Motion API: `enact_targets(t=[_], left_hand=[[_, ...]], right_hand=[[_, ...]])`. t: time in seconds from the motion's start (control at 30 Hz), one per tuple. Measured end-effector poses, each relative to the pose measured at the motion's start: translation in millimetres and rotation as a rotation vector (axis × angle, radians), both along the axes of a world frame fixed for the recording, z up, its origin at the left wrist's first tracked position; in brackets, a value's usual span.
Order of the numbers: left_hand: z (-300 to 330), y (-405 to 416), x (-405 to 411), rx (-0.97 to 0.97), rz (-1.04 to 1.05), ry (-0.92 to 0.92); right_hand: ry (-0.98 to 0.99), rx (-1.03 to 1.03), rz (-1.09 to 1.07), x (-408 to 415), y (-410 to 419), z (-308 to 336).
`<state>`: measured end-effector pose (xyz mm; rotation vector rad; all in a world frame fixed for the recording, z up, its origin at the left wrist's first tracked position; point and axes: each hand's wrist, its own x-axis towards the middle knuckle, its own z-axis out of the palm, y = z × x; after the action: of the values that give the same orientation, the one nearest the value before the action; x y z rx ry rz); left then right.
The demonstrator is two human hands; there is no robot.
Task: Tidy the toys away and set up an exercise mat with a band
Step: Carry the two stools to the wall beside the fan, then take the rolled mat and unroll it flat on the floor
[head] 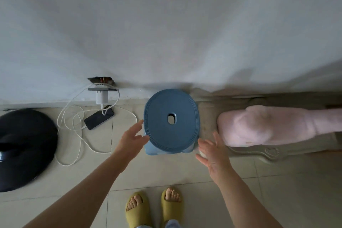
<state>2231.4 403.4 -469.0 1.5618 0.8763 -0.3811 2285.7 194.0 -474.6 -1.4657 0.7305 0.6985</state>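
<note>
Nearest cam: two feet in yellow-green slides [154,208], bottom centre, on pale tiled floor [185,172]. L to R along the wall base: black rounded cushion-like obj [24,146] at far left edge, partly cut off; white charger [101,97] plugged into a loose wall socket, white cable [77,135] looping over the tiles to a dark phone [99,119] lying flat. Left hand [132,139] reaches fwd, fingers spread and empty, fingertips at or just touching the left rim of the blue stool [171,120]; contact can't be told for sure. Stool stands upright against the wall, round top w/ centre hole, directly between both hands. Right hand [212,153] open, fingers spread, palm facing left, just beside stool's lower-right edge, not touching. Right of it: pink plush item [259,126] lying on a beige mat-like surface [259,152], running off frame right.
</note>
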Motion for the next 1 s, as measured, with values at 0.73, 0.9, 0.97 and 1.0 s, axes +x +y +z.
enact_targets(t=[0.73,0.9,0.97,1.0], left_hand=[[432.8,31.4,55.1,0.226,-0.186,-0.715],[481.5,23.0,63.6,0.219,-0.214,-0.839],[492.0,19.2,66.1,0.216,-0.226,-0.866],[494.8,16.7,66.5,0.214,-0.235,-0.874]], right_hand=[[-0.728,0.081,0.013,23.4,-1.9,420.8],[-0.850,0.028,-0.004,22.3,-11.2,471.3],[-0.882,0.017,-0.013,20.1,-15.6,484.9],[-0.889,0.011,-0.019,18.5,-17.7,489.4]])
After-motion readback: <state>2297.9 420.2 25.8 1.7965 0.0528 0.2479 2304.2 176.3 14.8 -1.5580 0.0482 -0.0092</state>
